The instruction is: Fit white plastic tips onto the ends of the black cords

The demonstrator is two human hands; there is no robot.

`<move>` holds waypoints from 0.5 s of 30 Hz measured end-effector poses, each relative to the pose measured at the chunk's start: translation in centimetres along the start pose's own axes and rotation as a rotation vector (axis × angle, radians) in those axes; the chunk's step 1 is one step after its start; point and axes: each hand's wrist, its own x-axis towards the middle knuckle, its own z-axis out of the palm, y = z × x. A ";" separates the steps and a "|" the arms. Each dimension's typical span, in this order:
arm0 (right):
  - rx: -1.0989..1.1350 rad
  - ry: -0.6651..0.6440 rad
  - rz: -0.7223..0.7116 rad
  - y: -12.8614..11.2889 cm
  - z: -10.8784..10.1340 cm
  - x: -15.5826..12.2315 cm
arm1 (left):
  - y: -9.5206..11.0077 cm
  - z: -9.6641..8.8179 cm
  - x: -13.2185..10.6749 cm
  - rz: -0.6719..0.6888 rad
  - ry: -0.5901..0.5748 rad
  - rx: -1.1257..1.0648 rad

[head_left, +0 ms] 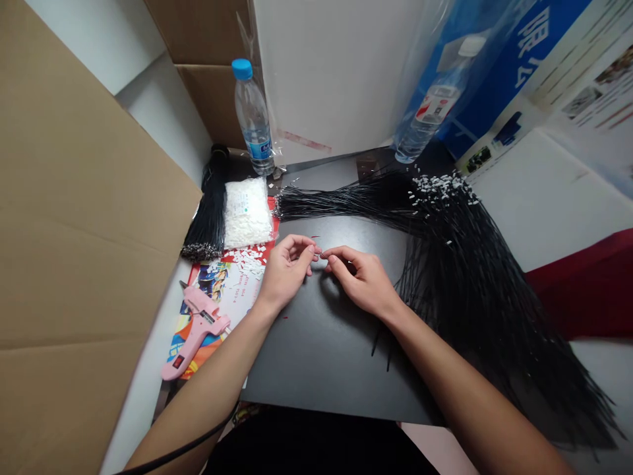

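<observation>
My left hand [285, 274] and right hand [363, 280] make narrow pinches, fingertips nearly meeting around a tiny piece [319, 254] held up over a black board [316, 356], with a fan of black cords [459, 290] seemingly kept within easy reach at my right.

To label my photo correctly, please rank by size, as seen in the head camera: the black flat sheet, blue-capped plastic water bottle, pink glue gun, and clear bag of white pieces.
1. Flat black sheet
2. Blue-capped plastic water bottle and pink plastic glue gun: look alike, unranked
3. Clear plastic bag of white pieces
</observation>
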 end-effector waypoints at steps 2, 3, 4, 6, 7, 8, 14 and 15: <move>-0.039 -0.006 -0.027 0.1 -0.3 0.0 | -0.1 0.0 -0.1 -0.005 -0.011 0.024; -0.047 -0.002 -0.039 0.1 -0.3 -0.1 | -0.1 -0.1 -0.1 -0.006 -0.017 0.032; -0.048 0.007 -0.045 0.2 -0.4 -0.1 | -0.1 -0.1 -0.1 -0.006 -0.022 0.038; -0.028 0.036 -0.045 0.4 -0.4 -0.1 | -0.2 -0.1 -0.1 -0.004 -0.031 0.050; -0.016 0.054 -0.044 0.6 -0.4 -0.2 | -0.2 -0.2 -0.1 -0.003 -0.038 0.056; -0.007 0.071 -0.045 0.7 -0.4 -0.2 | -0.2 -0.2 -0.1 -0.004 -0.049 0.063; -0.067 0.133 -0.136 1.2 0.1 -0.4 | 0.3 -0.2 -0.2 -0.011 -0.122 0.067; -0.100 0.137 -0.163 1.3 0.2 -0.4 | 0.4 -0.1 -0.3 -0.005 -0.126 0.060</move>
